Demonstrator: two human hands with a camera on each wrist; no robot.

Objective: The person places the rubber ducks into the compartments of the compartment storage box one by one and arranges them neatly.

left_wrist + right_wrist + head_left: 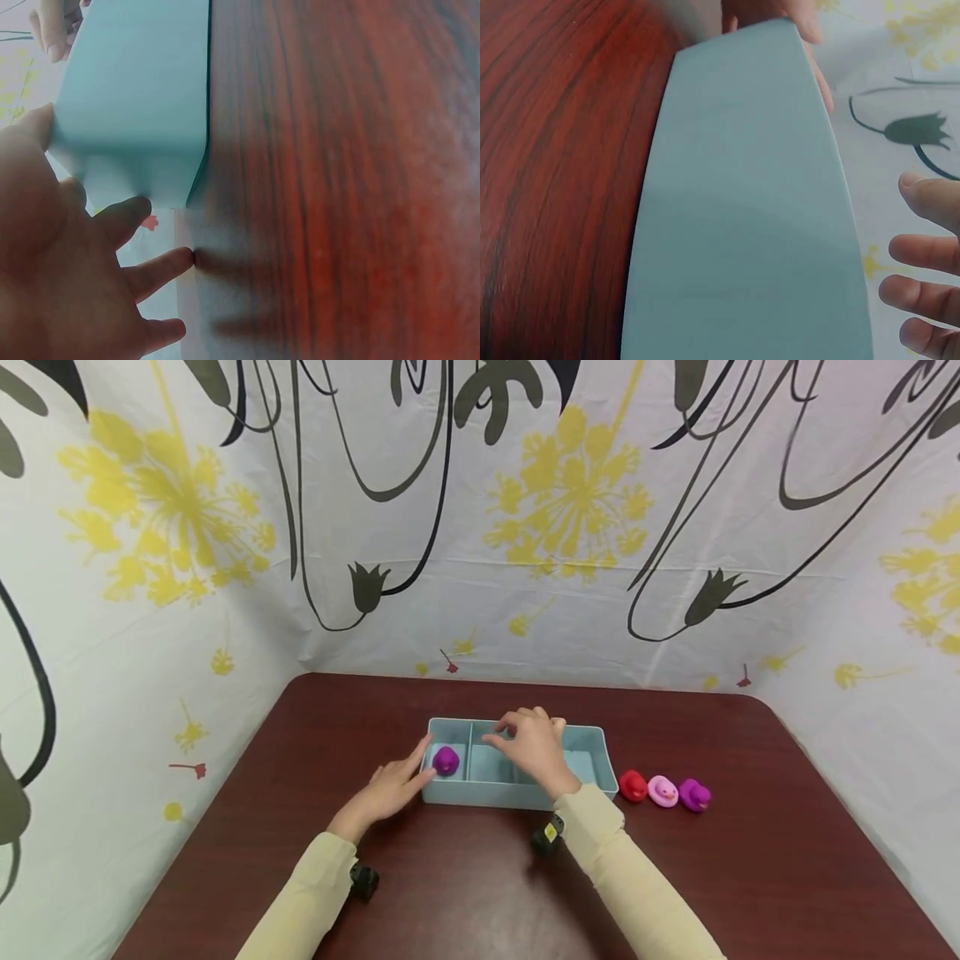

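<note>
A person in pale-yellow long sleeves [637,877] works both hands at a light-blue, rectangular, plastic-looking divided tray [480,794] on a dark reddish-brown, wood-grain table [450,902]. The L hand [390,787] is released, its fingers spread & mostly straight, w/ the thumb at the tray's near rim and the fingers by the end wall. Just R of that hand, inside the tray's leftmost compartment, sits a small, glossy purple toy duck [446,761]. The R hand [536,747] hangs above the tray's middle, also w/ nothing in its grip: thumb & index finger stand apart in a C shape; the R wrist view shows the thumb and fingertips separated. To that hand's R, on the table just beyond the tray's end, 3 more sit approx. in a row: a glossy red toy duck [632,786] nearest the hand, a light-pink toy duck [663,791] next, & a 2nd purple toy duck [695,795] farthest out. A black wrist cam [364,882] sits at the L wrist, another w/ a yellow mark at the R. Ahead of both hands hangs a white fabric backdrop [450,539] w/ yellow flower heads & grey-green tulips.
</note>
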